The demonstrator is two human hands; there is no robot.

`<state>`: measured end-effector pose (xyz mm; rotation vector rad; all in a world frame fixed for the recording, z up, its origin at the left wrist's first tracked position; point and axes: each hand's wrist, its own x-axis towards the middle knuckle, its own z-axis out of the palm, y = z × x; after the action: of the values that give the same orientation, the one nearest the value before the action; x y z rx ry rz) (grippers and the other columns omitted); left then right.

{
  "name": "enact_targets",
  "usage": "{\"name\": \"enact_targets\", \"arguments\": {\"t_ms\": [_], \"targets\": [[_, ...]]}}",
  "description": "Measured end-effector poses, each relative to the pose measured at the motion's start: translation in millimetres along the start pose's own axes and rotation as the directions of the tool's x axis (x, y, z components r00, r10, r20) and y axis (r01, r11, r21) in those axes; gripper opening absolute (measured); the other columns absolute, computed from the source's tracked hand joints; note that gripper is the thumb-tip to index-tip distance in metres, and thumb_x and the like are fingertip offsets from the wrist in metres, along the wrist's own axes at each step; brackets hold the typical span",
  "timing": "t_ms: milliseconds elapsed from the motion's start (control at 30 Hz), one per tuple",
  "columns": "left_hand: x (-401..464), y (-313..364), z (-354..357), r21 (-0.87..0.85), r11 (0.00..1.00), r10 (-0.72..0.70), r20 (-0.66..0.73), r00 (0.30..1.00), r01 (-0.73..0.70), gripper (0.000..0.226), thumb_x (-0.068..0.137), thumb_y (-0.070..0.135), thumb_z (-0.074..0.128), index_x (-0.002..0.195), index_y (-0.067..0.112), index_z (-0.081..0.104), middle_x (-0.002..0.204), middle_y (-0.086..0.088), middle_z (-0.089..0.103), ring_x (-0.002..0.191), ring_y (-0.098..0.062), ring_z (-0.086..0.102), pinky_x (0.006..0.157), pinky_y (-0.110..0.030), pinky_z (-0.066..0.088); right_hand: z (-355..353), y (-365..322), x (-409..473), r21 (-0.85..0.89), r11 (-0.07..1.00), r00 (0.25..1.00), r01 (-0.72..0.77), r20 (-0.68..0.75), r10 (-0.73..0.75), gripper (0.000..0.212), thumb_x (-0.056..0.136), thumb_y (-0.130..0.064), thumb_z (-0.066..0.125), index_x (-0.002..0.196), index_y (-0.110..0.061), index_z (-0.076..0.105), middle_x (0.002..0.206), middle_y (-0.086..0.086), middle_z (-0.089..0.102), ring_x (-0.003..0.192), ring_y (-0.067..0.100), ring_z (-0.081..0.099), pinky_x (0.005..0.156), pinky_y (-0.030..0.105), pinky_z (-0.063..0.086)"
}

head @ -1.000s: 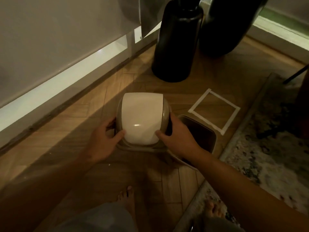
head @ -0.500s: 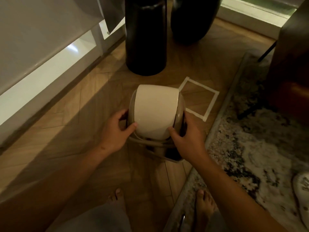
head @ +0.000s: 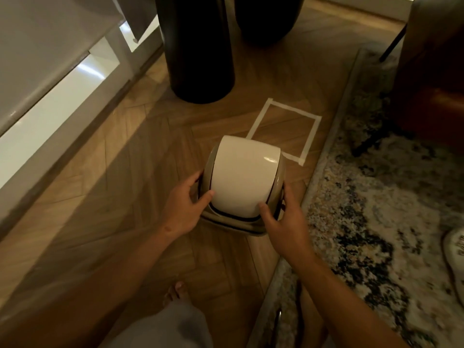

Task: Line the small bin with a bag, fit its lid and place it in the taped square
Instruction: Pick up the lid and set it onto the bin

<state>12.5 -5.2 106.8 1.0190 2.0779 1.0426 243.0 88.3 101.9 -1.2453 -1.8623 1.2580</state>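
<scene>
The small bin's lid (head: pixel 244 178), a white domed swing flap in a beige frame, sits on top of the bin, whose body is hidden beneath it. A dark edge of bag (head: pixel 280 207) shows under the frame on the right. My left hand (head: pixel 185 204) grips the lid's left side, thumb on the white flap. My right hand (head: pixel 282 217) grips the right side, thumb on the flap's near corner. The taped square (head: pixel 311 133) of white tape lies on the wooden floor just beyond the lid, its near left corner covered by it.
Two tall black containers, one (head: pixel 198 49) and another (head: pixel 268 18), stand behind the square. A patterned rug (head: pixel 376 197) runs along the right, with a brown chair (head: pixel 431 71) and a white shoe (head: pixel 455 249) on it. A white skirting and wall (head: pixel 50 91) lie left. My bare foot (head: pixel 175 291) is below.
The lid moved right from beside the open dark bin and now sits over it, hiding the opening. Both hands stayed on its sides. The view shifted, bringing the square closer.
</scene>
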Motion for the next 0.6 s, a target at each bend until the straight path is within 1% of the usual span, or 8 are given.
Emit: {"name": "enact_targets", "arguments": {"t_ms": [67,167,233,267,333,400,500,600], "targets": [[0,-3,3,0.001,1.000,-0.003,0.009,1.000,0.003,0.068,0.092,0.032,0.070,0.152,0.021,0.041,0.150,0.001,0.049,0.132,-0.017,0.052,0.109,-0.043,0.046,2,6,-4,0.006,1.000,1.000,0.011,0.000,-0.011,0.071,0.096,-0.027,0.072,0.151,-0.047,0.033,0.140,-0.017,0.056,0.127,-0.004,0.052,0.099,0.011,0.045],[0,-7,7,0.017,1.000,-0.005,0.018,1.000,0.004,0.067,0.092,0.033,0.069,0.152,0.021,0.041,0.151,0.000,0.049,0.135,-0.014,0.047,0.112,-0.042,0.043,5,12,-9,0.007,1.000,1.000,-0.003,0.005,0.003,0.070,0.096,-0.025,0.073,0.149,-0.048,0.034,0.138,-0.017,0.057,0.125,-0.006,0.053,0.097,0.004,0.041],[-2,-11,9,0.012,1.000,-0.022,0.021,1.000,0.022,0.068,0.092,0.034,0.069,0.152,0.022,0.041,0.150,0.000,0.049,0.135,-0.012,0.046,0.112,-0.043,0.042,7,16,-12,-0.003,1.000,0.999,-0.029,0.019,0.029,0.069,0.096,-0.027,0.072,0.149,-0.047,0.033,0.140,-0.015,0.056,0.127,-0.003,0.052,0.099,0.007,0.041],[-2,-14,10,0.020,0.999,-0.029,0.022,0.999,0.029,0.068,0.092,0.035,0.069,0.152,0.022,0.040,0.151,0.000,0.049,0.136,-0.013,0.046,0.111,-0.043,0.043,8,19,-12,-0.010,0.999,0.999,-0.043,0.030,0.044,0.069,0.096,-0.028,0.072,0.152,-0.041,0.033,0.143,-0.012,0.054,0.130,0.001,0.051,0.104,0.014,0.043],[-3,-19,11,0.038,0.999,-0.038,0.020,0.999,0.038,0.069,0.091,0.037,0.068,0.153,0.022,0.039,0.151,-0.001,0.048,0.137,-0.014,0.045,0.111,-0.046,0.043,9,22,-13,-0.023,0.997,0.996,-0.070,0.052,0.071,0.074,0.097,-0.029,0.071,0.159,-0.026,0.030,0.152,-0.004,0.049,0.137,0.011,0.048,0.112,0.036,0.044],[-4,-21,12,0.023,0.999,-0.041,0.012,0.999,0.041,0.070,0.091,0.036,0.069,0.152,0.022,0.040,0.151,-0.001,0.048,0.137,-0.014,0.045,0.111,-0.046,0.042,10,22,-13,-0.021,0.997,0.996,-0.073,0.057,0.074,0.077,0.097,-0.027,0.070,0.160,-0.021,0.027,0.153,-0.002,0.047,0.138,0.014,0.047,0.112,0.045,0.044],[-4,-23,13,0.006,0.999,-0.036,0.003,0.999,0.036,0.070,0.090,0.035,0.070,0.152,0.021,0.040,0.151,0.000,0.048,0.137,-0.015,0.045,0.111,-0.047,0.042,12,21,-13,-0.017,0.998,0.996,-0.068,0.051,0.068,0.076,0.097,-0.028,0.070,0.160,-0.023,0.028,0.151,-0.004,0.050,0.135,0.012,0.049,0.111,0.044,0.046],[-5,-27,13,-0.002,0.999,-0.032,0.000,0.999,0.032,0.074,0.086,0.046,0.068,0.151,0.022,0.040,0.151,0.002,0.048,0.137,-0.016,0.046,0.111,-0.044,0.043,12,22,-13,-0.023,0.998,0.997,-0.064,0.041,0.065,0.075,0.097,-0.032,0.069,0.160,-0.028,0.028,0.149,-0.010,0.050,0.134,0.006,0.049,0.109,0.041,0.048]]}}
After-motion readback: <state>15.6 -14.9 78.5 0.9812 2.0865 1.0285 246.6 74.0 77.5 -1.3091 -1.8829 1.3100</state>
